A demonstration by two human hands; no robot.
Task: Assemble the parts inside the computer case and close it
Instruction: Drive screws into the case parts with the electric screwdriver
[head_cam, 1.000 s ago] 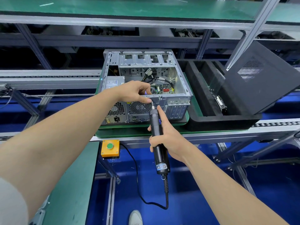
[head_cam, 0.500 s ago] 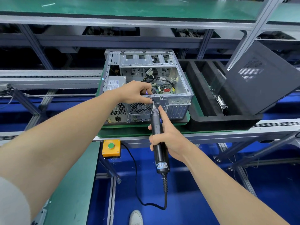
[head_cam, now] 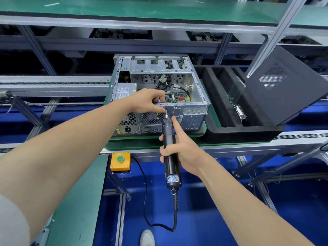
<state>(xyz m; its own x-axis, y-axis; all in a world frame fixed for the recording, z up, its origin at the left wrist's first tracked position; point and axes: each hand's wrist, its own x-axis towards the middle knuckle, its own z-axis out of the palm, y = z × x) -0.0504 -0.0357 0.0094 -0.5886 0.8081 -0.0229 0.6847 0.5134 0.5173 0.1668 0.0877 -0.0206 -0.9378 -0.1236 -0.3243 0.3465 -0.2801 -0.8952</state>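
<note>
Where the black cord loops above the blue floor beside a white shoe, open room runs under the bench edge. A yellow button box with a green button sits at that edge. The right hand wraps its fingers round the electric screwdriver, held upright with the index finger stretched along the barrel. Its bit touches the rear top rim of the computer case. The left hand curls over that same rim, thumb and forefinger pinching the metal just beside the bit. The case lies open-topped on a green pallet, just beside a black foam tray on which the black side panel leans tilted. Labels on the screwdriver's base and the power supply are too small to read.
</note>
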